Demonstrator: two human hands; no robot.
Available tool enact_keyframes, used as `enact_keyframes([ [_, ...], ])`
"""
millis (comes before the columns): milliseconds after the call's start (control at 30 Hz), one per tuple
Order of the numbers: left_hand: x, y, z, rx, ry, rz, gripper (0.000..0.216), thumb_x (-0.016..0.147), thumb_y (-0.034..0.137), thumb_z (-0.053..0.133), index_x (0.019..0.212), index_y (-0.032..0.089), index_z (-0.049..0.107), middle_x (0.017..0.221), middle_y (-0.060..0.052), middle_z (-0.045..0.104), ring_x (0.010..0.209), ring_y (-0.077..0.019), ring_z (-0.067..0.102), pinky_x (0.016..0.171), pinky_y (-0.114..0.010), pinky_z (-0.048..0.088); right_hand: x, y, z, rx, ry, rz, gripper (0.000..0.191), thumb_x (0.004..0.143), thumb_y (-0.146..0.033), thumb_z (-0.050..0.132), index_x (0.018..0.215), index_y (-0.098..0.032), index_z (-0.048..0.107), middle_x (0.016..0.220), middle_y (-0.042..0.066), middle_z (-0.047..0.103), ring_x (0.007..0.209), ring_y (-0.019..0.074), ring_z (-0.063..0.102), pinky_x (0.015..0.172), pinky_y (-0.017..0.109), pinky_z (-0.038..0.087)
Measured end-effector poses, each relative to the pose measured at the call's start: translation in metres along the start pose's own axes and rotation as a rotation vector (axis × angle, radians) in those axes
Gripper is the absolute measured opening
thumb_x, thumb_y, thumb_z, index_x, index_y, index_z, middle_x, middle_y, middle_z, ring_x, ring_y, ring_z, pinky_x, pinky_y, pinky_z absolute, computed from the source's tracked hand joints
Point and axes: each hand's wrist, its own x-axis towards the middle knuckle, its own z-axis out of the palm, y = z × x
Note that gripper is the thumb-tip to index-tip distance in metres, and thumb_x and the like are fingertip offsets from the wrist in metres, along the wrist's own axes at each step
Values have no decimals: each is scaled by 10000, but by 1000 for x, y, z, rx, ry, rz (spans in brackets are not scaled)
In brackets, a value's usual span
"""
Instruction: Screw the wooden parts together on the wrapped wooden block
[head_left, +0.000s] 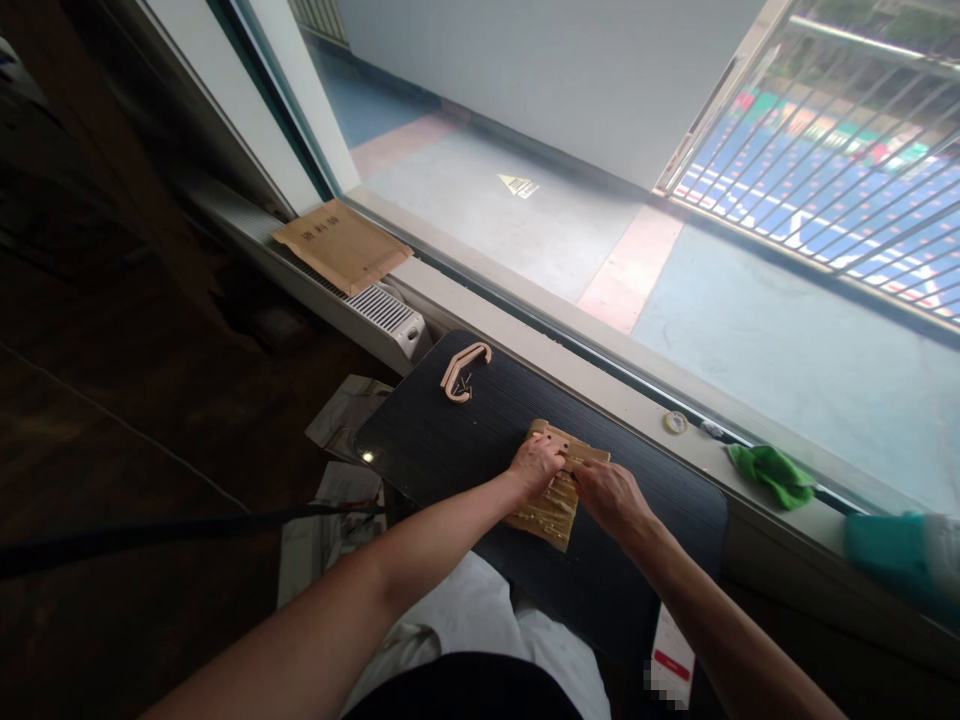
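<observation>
A flat gold piece (551, 515) with a crinkled surface, perhaps a small bag, lies on the dark table. Along its far edge runs a tan strip (595, 452) with several small dark holes. My left hand (536, 465) presses on the strip's left part, its fingers curled over it. Close beside it, my right hand (611, 492) is closed on the strip's near edge, thumb and fingers together. Whether a small part sits between the fingertips is hidden. Farther left lie two curved tan handles (457, 370), side by side, with several small screws (464, 385) at their inner side.
The dark table (420, 440) stands against a window sill (525, 365). On the sill are a tape roll (675, 422), a green cloth (772, 475) and a teal item (889, 550). A brown envelope (341, 245) rests on the radiator (386, 310). A phone-like white object (672, 650) lies near the right forearm.
</observation>
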Motion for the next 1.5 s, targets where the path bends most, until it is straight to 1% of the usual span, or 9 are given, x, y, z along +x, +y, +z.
enact_keyframes([
  [167, 5, -4, 1, -26, -46, 23, 164, 804, 162, 512, 821, 168, 675, 978, -53, 643, 962, -232, 523, 835, -358, 371, 0, 2, -5, 0, -34, -23, 241, 857, -166, 417, 862, -172, 658, 847, 61, 696, 805, 179, 646, 710, 250, 458],
  [300, 5, -6, 4, -50, -39, 19, 132, 786, 194, 544, 813, 211, 672, 1034, -22, 627, 1006, -233, 496, 838, -363, 360, 3, 7, -8, -5, -67, -52, 241, 857, -175, 421, 851, -167, 662, 867, 77, 695, 853, 186, 638, 747, 260, 452],
  [467, 7, -7, 10, -93, -11, 3, 106, 775, 245, 571, 807, 216, 668, 957, -16, 633, 986, -220, 496, 874, -372, 338, 10, 6, -11, 4, -76, -67, 242, 853, -179, 423, 860, -172, 665, 898, 76, 698, 896, 181, 626, 783, 249, 434],
  [700, 9, -2, 12, -154, 13, -74, 157, 777, 243, 537, 728, 245, 686, 924, -8, 647, 954, -210, 503, 844, -373, 338, 9, 6, -10, 83, -54, 44, 226, 838, -255, 449, 855, -182, 662, 903, 71, 694, 852, 180, 633, 724, 244, 421],
  [900, 10, -1, 7, -143, -29, -91, 171, 777, 240, 531, 734, 252, 696, 920, -11, 650, 927, -201, 509, 832, -373, 346, 6, 10, -3, 104, -75, 181, 240, 846, -311, 432, 868, -199, 643, 885, 67, 689, 830, 184, 633, 671, 255, 413],
  [1000, 10, -1, 7, -138, -30, -92, 158, 768, 235, 548, 754, 253, 704, 912, -11, 648, 933, -200, 496, 837, -365, 348, 2, 10, -6, 86, -59, 143, 205, 822, -271, 471, 959, -227, 617, 965, 46, 676, 865, 184, 625, 666, 256, 420],
  [1067, 10, -2, 8, -136, -31, -93, 154, 762, 224, 559, 772, 253, 709, 903, -13, 649, 937, -197, 487, 848, -360, 345, 0, 8, -9, 54, -34, 100, 223, 829, -213, 450, 984, -238, 609, 993, 35, 663, 879, 175, 619, 670, 251, 424],
  [1233, 10, -3, 10, -133, -40, -85, 139, 757, 212, 574, 765, 261, 704, 887, 3, 655, 920, -196, 494, 853, -372, 347, 1, 4, -10, 35, -26, 89, 257, 865, -175, 383, 935, -212, 628, 933, 43, 667, 872, 172, 623, 704, 253, 438],
  [1500, 9, -2, 8, -115, -44, -83, 146, 774, 227, 559, 793, 262, 699, 905, -14, 653, 940, -211, 503, 846, -383, 359, 4, 3, -9, 31, -40, 111, 244, 869, -186, 399, 944, -190, 632, 935, 70, 674, 866, 185, 631, 732, 265, 454],
])
